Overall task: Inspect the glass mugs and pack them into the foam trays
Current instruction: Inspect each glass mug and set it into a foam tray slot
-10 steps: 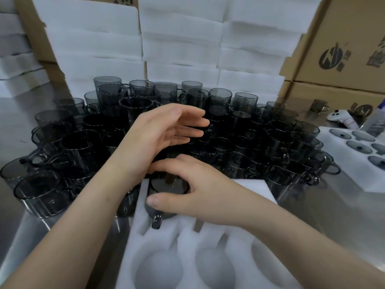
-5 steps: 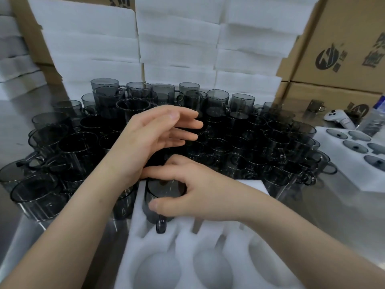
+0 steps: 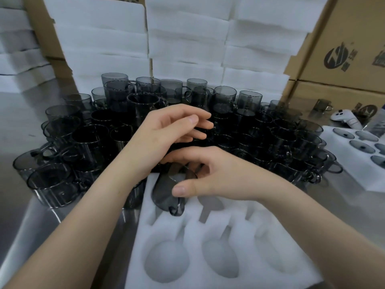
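Head view: the right hand (image 3: 220, 176) grips a mug (image 3: 164, 190) by its rim, thumb on the wall, at the 11 o'clock pocket of the tray (image 3: 229, 228). The mug leans, handle toward 6 o'clock. The left hand (image 3: 166, 132) hovers over the crowded mugs (image 3: 260, 138), fingers apart, holding nothing. Mugs crowd the tray's 12 and 9 o'clock edges; bare table (image 3: 343, 205) lies at 3 o'clock. Half a second ago the mug stood straighter.

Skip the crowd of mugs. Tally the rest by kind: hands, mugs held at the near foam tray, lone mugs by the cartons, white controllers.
Hands: 2, left hand and right hand
Held mug at the near foam tray: 1
Lone mug by the cartons: 1
White controller: 1
Total: 5
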The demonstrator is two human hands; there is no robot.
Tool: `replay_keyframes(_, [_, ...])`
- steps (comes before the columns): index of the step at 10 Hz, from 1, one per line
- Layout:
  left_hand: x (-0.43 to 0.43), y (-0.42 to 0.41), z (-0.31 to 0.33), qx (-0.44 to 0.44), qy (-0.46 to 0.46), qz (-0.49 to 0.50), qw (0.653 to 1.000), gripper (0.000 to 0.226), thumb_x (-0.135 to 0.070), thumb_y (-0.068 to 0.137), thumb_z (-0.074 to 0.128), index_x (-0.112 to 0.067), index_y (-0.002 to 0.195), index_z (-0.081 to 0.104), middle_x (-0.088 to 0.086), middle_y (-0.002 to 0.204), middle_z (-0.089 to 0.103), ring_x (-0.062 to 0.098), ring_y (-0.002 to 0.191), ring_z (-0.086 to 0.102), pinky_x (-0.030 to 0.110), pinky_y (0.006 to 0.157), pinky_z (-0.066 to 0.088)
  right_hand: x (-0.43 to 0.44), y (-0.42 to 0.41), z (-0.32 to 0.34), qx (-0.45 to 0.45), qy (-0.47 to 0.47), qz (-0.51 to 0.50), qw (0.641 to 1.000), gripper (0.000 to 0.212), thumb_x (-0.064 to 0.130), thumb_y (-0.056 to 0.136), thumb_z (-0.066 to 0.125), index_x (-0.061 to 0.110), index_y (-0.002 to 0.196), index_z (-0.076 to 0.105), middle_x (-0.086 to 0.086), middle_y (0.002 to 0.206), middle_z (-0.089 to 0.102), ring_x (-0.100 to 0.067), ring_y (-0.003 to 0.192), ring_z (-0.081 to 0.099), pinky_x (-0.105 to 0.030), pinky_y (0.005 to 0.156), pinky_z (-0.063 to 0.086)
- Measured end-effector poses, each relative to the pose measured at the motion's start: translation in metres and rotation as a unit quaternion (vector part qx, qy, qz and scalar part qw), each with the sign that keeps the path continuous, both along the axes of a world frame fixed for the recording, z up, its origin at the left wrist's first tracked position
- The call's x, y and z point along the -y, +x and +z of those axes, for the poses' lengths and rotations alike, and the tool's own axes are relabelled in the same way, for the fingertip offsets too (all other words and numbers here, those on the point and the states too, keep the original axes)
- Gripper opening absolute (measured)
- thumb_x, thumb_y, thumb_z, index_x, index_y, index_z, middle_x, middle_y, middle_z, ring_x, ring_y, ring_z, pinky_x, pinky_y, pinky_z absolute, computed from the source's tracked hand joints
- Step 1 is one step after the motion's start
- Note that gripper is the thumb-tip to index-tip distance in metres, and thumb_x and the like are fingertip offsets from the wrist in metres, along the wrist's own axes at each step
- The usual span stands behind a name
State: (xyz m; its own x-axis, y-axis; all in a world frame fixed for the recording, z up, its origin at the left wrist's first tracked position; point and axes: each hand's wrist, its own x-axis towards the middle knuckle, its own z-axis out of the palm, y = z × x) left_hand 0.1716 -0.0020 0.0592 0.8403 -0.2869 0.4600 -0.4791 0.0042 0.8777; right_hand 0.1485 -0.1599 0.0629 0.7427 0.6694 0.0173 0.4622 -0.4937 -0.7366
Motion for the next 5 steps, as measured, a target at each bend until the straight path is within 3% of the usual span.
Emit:
replay_keyframes(1, [0.005,-0.008,0.001,-0.010,-0.011,-0.019,1.000,0.024,-0.050,0.072,0.056,-0.042,0.083,0.075,-0.011,0.091,0.074,0.010,0.092,0.069,0.029,0.084,0.054,0.001,0.001,0.002,-0.012,0.043,0.003,0.999,0.040,0.018,0.084,0.075,0.019,0.122,0.063,0.018,0.112,0.062,0.004,0.094,0.059,-0.018,0.083,0.049])
replay_keyframes(2, [0.006,-0.009,-0.004,-0.002,-0.015,-0.010,1.000,0.015,-0.040,0.074,0.059,-0.035,0.081,0.072,-0.011,0.085,0.072,0.012,0.089,0.066,0.030,0.087,0.052,0.003,0.002,0.004,-0.031,0.087,-0.004,0.996,0.036,0.014,0.083,0.074,0.022,0.117,0.063,0.014,0.103,0.062,0.004,0.089,0.059,-0.020,0.083,0.050])
replay_keyframes(3, [0.007,-0.012,-0.005,-0.009,-0.017,-0.008,1.000,0.017,-0.030,0.081,0.051,-0.028,0.087,0.066,-0.010,0.083,0.070,0.016,0.088,0.065,0.031,0.085,0.052,0.000,-0.001,0.000,0.010,0.064,-0.010,0.998,0.039,0.020,0.078,0.081,0.024,0.113,0.064,0.019,0.105,0.058,0.006,0.094,0.055,-0.013,0.082,0.045])
replay_keyframes(4, [0.008,-0.015,-0.004,-0.014,-0.019,-0.011,1.000,0.017,-0.029,0.081,0.049,-0.027,0.087,0.064,-0.012,0.079,0.069,0.009,0.081,0.065,0.024,0.081,0.053,-0.010,-0.005,-0.001,0.076,0.030,-0.033,0.996,0.037,0.031,0.075,0.083,0.026,0.106,0.064,0.024,0.102,0.051,0.009,0.094,0.050,-0.007,0.079,0.040])
replay_keyframes(5, [0.007,-0.014,-0.005,-0.013,-0.018,-0.011,1.000,0.018,-0.028,0.082,0.047,-0.027,0.087,0.064,-0.013,0.078,0.069,0.008,0.082,0.065,0.024,0.081,0.053,-0.019,-0.008,0.001,0.137,-0.005,-0.041,0.990,0.041,0.036,0.072,0.084,0.020,0.103,0.063,0.019,0.103,0.052,0.003,0.093,0.050,-0.007,0.079,0.040])
